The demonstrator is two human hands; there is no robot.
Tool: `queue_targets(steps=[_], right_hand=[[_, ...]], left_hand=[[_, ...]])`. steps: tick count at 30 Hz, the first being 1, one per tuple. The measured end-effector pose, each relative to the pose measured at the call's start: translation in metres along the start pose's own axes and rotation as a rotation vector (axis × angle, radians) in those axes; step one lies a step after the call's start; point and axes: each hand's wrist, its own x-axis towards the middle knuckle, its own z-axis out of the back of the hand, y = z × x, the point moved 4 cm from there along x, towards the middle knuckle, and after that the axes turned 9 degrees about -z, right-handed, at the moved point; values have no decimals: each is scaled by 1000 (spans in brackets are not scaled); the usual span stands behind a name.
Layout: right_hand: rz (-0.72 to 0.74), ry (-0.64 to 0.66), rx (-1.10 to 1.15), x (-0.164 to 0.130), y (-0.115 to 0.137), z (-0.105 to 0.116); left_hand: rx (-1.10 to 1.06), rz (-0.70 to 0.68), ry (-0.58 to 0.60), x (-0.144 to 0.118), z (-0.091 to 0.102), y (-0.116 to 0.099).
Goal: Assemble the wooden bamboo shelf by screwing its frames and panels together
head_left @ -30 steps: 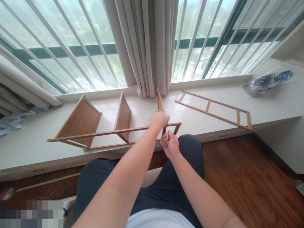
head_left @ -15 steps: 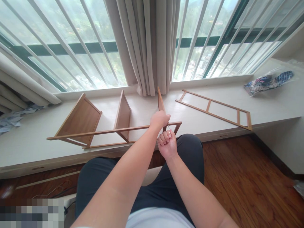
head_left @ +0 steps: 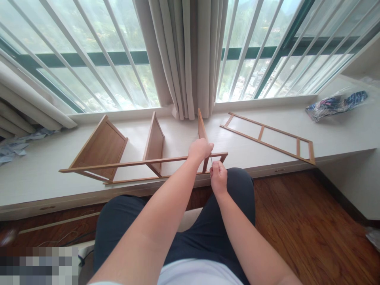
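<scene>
A wooden shelf rack (head_left: 130, 164) lies on its side on the white window ledge, with three boards standing up from its side frame. My left hand (head_left: 200, 149) is closed around the frame's upper rail, by the rightmost board (head_left: 202, 124). Just below and right of it, my right hand (head_left: 219, 177) is a fist around a thin metal tool (head_left: 211, 159), perhaps an Allen key. The tool's shaft points up to the rail beside my left hand; its tip and the joint are too small to make out.
A second wooden side frame (head_left: 261, 133) lies flat on the ledge (head_left: 282, 114) at right. Beyond it is a clear plastic bag (head_left: 335, 106) with patterned contents. Paper scraps (head_left: 14, 148) lie at far left. Curtains (head_left: 184, 59) and barred windows stand behind; my knees are against the ledge's front.
My right hand has shifted slightly right and turned, so more of the thin metal tool shows. My left hand stays on the rail, and the rack keeps its place.
</scene>
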Motion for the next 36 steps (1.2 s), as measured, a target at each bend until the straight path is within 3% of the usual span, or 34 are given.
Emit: queue_targets(steps=[4,13,21,26,36], right_hand=[[176,1,-304,-3,13,9],[314,38,-784,-2,31,20],[239,72,-1256,16,46,6],[167,84,-1317,18,49,0],[82,28,-1192,18,46,-5]], left_hand=[[-3,-2,5,1,-2,2],[-24,2,14,3,-3,3],[-31,7,18,-1,2,0],[-32,11,18,0,1,1],[-29,8,28,1,0,2]])
